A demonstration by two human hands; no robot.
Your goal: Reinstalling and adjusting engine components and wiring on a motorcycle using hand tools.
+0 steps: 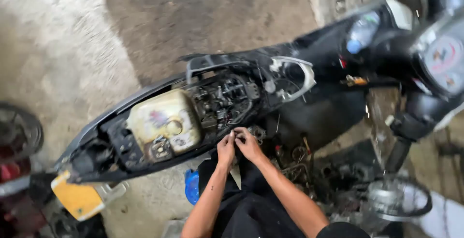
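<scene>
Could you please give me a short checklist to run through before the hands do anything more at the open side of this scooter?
1. Both hands in view: ok. The left hand and right hand meet beside the scooter's frame.
2. What the fingers pinch: cannot tell; it is too small and blurred.
3. Seat off, inner parts exposed: ok. The yellowish fuel tank and the wiring ahead of it lie open.
4. Tank cap closed: cannot tell.
5. Ground by the knees free of clutter: not ok. Loose parts and wires lie there, and a blue object sits beside the left forearm.
</scene>
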